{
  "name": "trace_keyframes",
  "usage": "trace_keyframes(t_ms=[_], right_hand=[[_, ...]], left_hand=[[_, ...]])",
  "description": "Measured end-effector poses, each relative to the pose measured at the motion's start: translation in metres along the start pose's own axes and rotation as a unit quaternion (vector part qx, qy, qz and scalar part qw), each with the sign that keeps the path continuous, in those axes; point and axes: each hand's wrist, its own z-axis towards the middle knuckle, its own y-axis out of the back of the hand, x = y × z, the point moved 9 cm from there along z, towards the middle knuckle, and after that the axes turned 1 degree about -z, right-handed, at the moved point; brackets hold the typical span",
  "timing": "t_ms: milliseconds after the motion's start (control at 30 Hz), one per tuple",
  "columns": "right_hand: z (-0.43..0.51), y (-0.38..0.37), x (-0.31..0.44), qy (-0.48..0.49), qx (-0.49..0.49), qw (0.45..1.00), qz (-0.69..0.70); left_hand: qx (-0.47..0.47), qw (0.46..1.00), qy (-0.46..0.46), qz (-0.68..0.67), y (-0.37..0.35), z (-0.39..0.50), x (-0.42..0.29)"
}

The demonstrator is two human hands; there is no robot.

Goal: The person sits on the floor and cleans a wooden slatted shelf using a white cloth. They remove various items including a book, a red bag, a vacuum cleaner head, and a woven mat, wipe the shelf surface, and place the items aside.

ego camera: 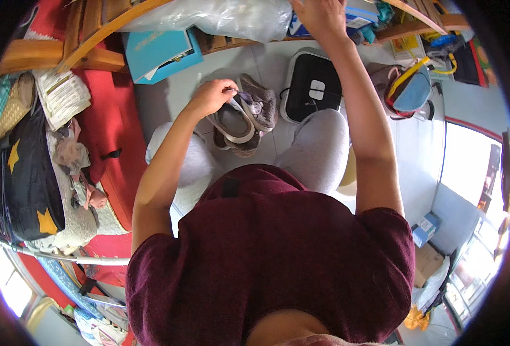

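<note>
My left hand (216, 96) is closed at the end of a grey shoe with a pale rim (237, 129), which lies tilted over other footwear. Beside it is a fuzzy grey-brown slipper (263, 104) with a small animal-face ornament, and more brown footwear (245, 149) shows underneath. My right hand (322, 16) reaches to the top edge of the view, by a clear plastic bag (220, 19) and a blue package (361, 19) on a wooden slatted rack. Its fingertips are partly cut off, so its hold is hidden.
A turquoise box (160, 54) stands left of the footwear. A black tray-like object with a pale rim (313, 82) lies on the floor to its right. Further right is a brown bag (382, 82) with yellow and blue items. Red cushioning (116, 173) and piled fabrics border the left.
</note>
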Motion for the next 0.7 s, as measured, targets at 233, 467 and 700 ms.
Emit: trace_keyframes(t_ms=[233,467,700], right_hand=[[0.003,-0.005,-0.005,0.000,-0.039,0.999,0.009],[0.001,-0.007,-0.004,0.031,-0.098,0.995,-0.004],[0.001,0.003,0.005,0.056,-0.166,0.984,0.022]], left_hand=[[-0.187,0.908,0.013,-0.375,0.073,-0.081,0.011],[-0.440,0.778,-0.024,-0.448,0.152,-0.223,0.051],[-0.680,0.706,0.038,-0.193,0.194,-0.369,0.073]])
